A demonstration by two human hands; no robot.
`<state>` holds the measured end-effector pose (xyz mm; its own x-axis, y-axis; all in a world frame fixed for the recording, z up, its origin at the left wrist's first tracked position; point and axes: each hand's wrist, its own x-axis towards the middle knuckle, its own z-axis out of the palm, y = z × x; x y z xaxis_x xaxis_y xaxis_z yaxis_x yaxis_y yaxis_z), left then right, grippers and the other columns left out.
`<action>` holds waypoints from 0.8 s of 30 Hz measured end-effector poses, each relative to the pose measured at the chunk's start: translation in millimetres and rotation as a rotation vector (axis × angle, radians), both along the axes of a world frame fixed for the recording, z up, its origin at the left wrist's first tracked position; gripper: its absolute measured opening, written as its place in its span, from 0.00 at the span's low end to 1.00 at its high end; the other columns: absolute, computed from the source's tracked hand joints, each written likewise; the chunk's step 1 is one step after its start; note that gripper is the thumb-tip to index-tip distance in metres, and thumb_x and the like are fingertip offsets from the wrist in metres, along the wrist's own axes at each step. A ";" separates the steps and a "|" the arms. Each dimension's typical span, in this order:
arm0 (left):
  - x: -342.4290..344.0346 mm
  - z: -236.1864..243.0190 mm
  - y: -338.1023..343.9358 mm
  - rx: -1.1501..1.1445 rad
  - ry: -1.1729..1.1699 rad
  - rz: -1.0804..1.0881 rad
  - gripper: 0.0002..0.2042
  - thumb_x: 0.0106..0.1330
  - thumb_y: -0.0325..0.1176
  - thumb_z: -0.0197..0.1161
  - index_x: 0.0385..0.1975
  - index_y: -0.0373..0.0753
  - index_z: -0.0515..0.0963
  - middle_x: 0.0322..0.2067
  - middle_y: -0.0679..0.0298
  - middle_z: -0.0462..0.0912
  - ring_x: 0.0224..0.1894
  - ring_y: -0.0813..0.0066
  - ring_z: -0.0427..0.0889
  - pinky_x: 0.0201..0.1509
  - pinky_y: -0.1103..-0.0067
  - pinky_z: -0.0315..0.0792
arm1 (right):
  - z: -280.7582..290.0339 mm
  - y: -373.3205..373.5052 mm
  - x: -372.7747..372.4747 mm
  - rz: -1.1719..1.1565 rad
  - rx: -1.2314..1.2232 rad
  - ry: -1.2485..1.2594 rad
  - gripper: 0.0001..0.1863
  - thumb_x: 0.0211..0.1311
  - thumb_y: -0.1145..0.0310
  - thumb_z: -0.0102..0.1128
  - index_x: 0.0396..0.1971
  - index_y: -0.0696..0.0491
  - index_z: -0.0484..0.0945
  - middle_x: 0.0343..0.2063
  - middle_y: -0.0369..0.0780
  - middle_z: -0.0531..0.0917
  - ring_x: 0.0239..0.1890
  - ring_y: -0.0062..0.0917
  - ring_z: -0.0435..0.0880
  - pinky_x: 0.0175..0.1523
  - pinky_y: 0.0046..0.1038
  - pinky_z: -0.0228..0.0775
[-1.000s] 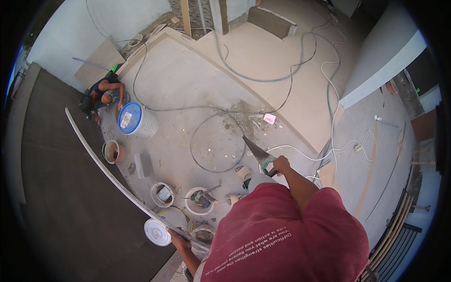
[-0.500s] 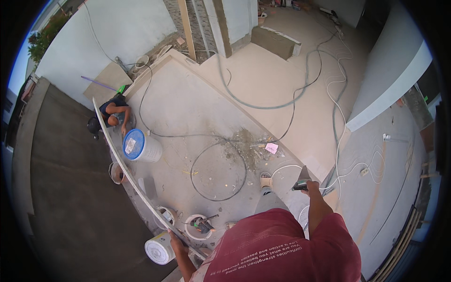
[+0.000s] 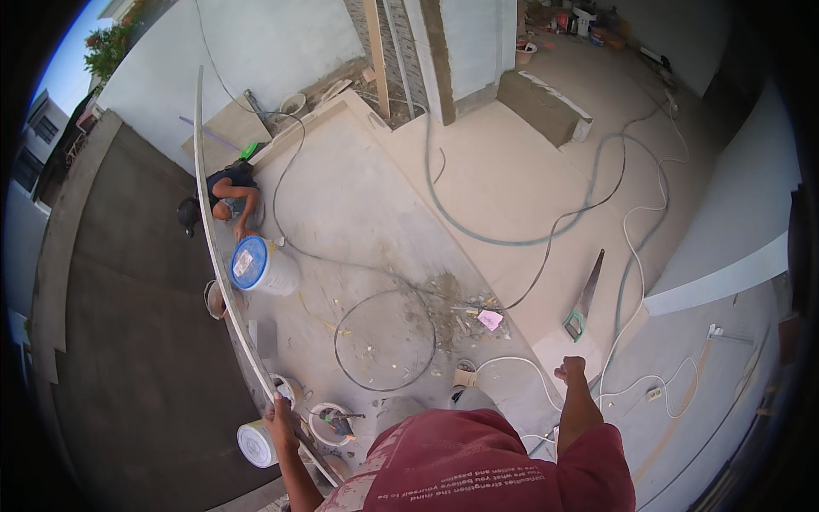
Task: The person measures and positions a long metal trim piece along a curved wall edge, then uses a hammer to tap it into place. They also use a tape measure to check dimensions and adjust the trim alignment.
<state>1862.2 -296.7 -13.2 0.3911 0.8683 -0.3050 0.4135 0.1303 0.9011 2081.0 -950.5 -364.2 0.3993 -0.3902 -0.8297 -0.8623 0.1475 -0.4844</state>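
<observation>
My left hand (image 3: 280,420) is wrapped round the near part of a long, narrow pale board (image 3: 215,256), which stretches far ahead past the other person. Its material cannot be told. A handsaw (image 3: 584,300) with a green and white handle lies over the tiled floor to the right, blade pointing away. Just short of its handle, my right hand (image 3: 572,369) is closed like a fist, with nothing seen in it and a gap to the saw.
A person (image 3: 229,198) crouches at the far left beside a white bucket with a blue lid (image 3: 266,264). Near my left arm stand a basin holding tools (image 3: 331,425) and a white lidded bucket (image 3: 256,444). A dark hose (image 3: 386,340) coils on the floor; cables (image 3: 627,341) run at right.
My right hand has let go of the saw, which now lies farther forward. The board's far end has swung up and away, my left hand still on it. My view has shifted.
</observation>
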 end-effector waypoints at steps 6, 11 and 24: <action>68.5 107.3 -6.5 0.109 -0.159 -0.144 0.25 0.68 0.56 0.57 0.35 0.35 0.76 0.21 0.69 0.69 0.14 0.82 0.68 0.16 0.84 0.61 | 57.4 109.7 6.7 0.311 0.219 0.124 0.15 0.64 0.72 0.50 0.48 0.61 0.71 0.37 0.51 0.80 0.34 0.43 0.85 0.37 0.44 0.83; 139.0 223.7 7.5 0.154 -0.309 -0.122 0.26 0.72 0.57 0.49 0.39 0.36 0.76 0.20 0.71 0.69 0.13 0.84 0.64 0.15 0.84 0.58 | 54.1 141.6 0.8 0.500 0.258 0.203 0.16 0.64 0.69 0.53 0.48 0.61 0.71 0.35 0.51 0.81 0.30 0.40 0.85 0.33 0.41 0.82; 375.4 448.0 82.9 0.604 -0.711 -0.244 0.32 0.73 0.57 0.47 0.52 0.27 0.72 0.23 0.68 0.72 0.14 0.87 0.67 0.14 0.88 0.62 | -55.0 94.6 130.7 0.230 0.317 0.219 0.18 0.68 0.66 0.49 0.46 0.68 0.68 0.42 0.60 0.80 0.42 0.53 0.83 0.46 0.55 0.79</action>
